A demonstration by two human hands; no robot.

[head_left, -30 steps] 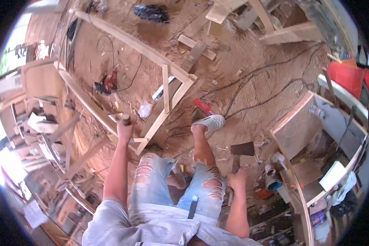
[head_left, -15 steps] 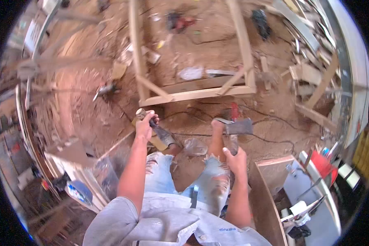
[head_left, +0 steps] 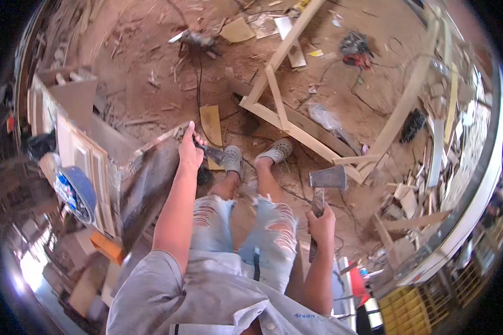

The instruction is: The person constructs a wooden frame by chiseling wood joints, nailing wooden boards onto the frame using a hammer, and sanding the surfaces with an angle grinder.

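Left hand (head_left: pixel 190 152) gripped a dark, flat-bladed metal tool (head_left: pixel 214 154), right hand (head_left: pixel 322 224) clenched a grey-headed, wooden-handled hatchet (head_left: pixel 328 178), a turn having put the pale timber frame (head_left: pixel 313 146) rightward, untouched.

No text is readable: the small blue lettering (head_left: pixel 304 316) on the light grey cloth shirt (head_left: pixel 215 293), near right, is illegible.

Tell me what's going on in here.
A person in a pale grey shirt stands on brown, scrap-strewn ground. Their right grip holds a hatchet with a broad grey metal head, head uppermost. Their left grip holds a dark, flat-bladed tool; its exact type is unclear. A pale wooden frame with diagonal corner braces lies ahead, touched by neither.
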